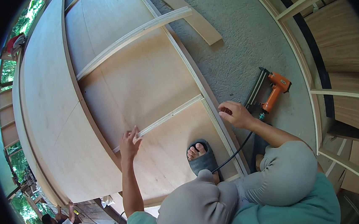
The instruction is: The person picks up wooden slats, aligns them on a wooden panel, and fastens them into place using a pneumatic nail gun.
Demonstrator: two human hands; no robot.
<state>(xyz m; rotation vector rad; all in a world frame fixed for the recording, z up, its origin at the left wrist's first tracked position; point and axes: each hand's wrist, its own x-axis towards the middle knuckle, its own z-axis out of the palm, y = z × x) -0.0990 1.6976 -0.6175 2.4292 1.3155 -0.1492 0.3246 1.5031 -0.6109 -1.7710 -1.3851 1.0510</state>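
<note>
The framed plywood panel [143,83] lies before me, one sandalled foot [200,156] on it. A short batten [171,116] crosses its near part, with my left hand [129,144] at that batten's left portion; my right hand [235,114] is by the panel's right edge. Farther up the panel, a long batten [135,36] lies across it, jutting past the right edge. Right of the panel, a loose board [193,19] and a nail gun [275,89] rest on the concrete floor [241,35], the board farther off; beyond them stands a wooden framework [304,60]. Left of the panel is a curved plywood sheet [51,92].
</note>
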